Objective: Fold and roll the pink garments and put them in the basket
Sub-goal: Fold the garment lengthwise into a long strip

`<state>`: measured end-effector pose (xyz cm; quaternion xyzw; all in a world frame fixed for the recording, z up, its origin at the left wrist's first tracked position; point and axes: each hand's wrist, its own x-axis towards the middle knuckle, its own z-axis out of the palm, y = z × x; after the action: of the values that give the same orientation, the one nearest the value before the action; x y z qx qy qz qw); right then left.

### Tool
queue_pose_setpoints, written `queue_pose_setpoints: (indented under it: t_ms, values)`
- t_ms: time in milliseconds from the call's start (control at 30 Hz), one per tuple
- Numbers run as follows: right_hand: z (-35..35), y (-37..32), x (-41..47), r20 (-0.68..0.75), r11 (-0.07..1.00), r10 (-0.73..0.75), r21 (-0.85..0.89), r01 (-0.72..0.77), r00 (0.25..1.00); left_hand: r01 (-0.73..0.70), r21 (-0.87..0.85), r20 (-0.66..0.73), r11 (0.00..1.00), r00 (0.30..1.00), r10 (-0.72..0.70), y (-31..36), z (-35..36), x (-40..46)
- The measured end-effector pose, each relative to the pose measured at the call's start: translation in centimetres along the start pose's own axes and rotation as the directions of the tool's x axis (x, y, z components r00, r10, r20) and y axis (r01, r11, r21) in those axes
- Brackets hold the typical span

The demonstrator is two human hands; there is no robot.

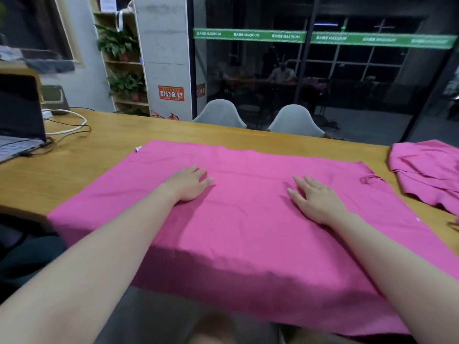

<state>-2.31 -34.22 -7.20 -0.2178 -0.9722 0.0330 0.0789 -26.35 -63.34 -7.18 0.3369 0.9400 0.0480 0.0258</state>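
A large pink garment (248,232) lies spread flat on the wooden table (74,170), its near edge hanging over the table's front. My left hand (188,182) rests palm down on its left-middle part with fingers straight. My right hand (315,199) lies flat on the garment to the right, fingers spread. A second pink garment (429,172) lies loosely folded at the table's right end. No basket is in view.
An open laptop (19,120) with white and black cables (72,127) sits at the table's far left. Two white chairs (295,120) stand behind the far edge, before a dark glass wall. A shelf with plants (121,70) stands at the back left.
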Motion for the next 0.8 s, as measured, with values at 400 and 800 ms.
queue_pose_setpoints:
  t_ms: [400, 800]
  values:
    - [-0.3, 0.2, -4.1, 0.136, 0.998, 0.064, -0.026, -0.061, 0.989, 0.112, 0.019, -0.026, 0.993, 0.993, -0.112, -1.0, 0.9, -5.5]
    - [1.3, 3.6, 8.7, 0.137, 0.994, 0.104, -0.027, -0.102, 0.985, 0.079, 0.026, -0.043, 0.997, 0.996, -0.078, -0.9, 0.3, 8.7]
